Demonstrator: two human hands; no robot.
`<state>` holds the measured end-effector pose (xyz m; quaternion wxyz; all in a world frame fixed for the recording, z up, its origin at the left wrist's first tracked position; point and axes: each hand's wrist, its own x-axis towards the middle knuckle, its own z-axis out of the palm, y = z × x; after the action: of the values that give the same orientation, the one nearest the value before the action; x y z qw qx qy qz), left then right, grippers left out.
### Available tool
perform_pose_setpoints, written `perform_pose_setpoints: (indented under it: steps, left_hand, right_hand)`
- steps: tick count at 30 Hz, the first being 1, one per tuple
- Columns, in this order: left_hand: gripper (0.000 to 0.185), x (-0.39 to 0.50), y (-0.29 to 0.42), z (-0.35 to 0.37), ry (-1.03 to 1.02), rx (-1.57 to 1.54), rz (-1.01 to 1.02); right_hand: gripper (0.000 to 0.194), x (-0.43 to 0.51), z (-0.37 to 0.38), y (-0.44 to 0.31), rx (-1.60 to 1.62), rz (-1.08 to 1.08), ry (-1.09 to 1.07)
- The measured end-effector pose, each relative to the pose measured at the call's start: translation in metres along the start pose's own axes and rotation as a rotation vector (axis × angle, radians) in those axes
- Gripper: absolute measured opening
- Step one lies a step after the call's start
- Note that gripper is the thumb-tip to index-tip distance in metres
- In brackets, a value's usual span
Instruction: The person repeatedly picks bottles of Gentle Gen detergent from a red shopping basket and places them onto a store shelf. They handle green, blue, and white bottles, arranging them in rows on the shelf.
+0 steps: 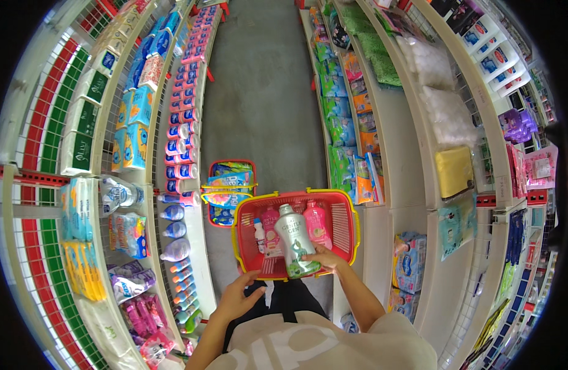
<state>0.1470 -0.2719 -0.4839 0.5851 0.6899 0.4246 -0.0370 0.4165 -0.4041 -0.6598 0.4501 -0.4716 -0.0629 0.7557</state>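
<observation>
Before me is a red plastic shopping basket [343, 210] with yellow handles folded to its rim. My right hand [325, 257] grips the lower part of a white and green plastic bottle [291, 233], which is over the basket with its cap towards the far side. Two pink bottles, one on the left [271, 226] and one on the right [317, 221], lie in the basket beside a small white bottle with a blue cap [259, 233]. My left hand [245, 293], fingers apart and holding nothing, is near the basket's near left corner.
A second red basket [229, 163] with colourful packets stands on the aisle floor [265, 92] beyond. The left shelf [201, 249] holds bottles, pink rolls [182, 171] and tissue packs. The right shelf [406, 175] bears green pouches [339, 134], cotton bags and diaper packs [409, 261].
</observation>
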Motion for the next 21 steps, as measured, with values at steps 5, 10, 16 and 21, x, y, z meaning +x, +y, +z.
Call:
perform_pose_setpoints:
  steps: [5, 10, 16, 21]
  left_hand:
    - [0.086, -0.001, 0.000, 0.017, -0.019, -0.107, 0.016]
    - [0.086, -0.013, 0.007, 0.012, 0.036, -0.468, 0.072]
    - [0.080, -0.055, 0.010, 0.003, 0.287, -0.607, 0.332]
    - [0.073, -0.111, 0.012, -0.004, 0.471, -0.651, 0.253]
  right_hand:
    - [0.080, -0.022, 0.070, -0.028, 0.006, -0.085, -0.176]
    - [0.087, -0.030, 0.130, -0.066, -0.255, -0.247, -0.325]
    - [0.084, -0.043, 0.187, -0.102, -0.538, -0.313, -0.480]
    - [0.089, -0.052, 0.239, -0.115, -0.729, -0.299, -0.648]
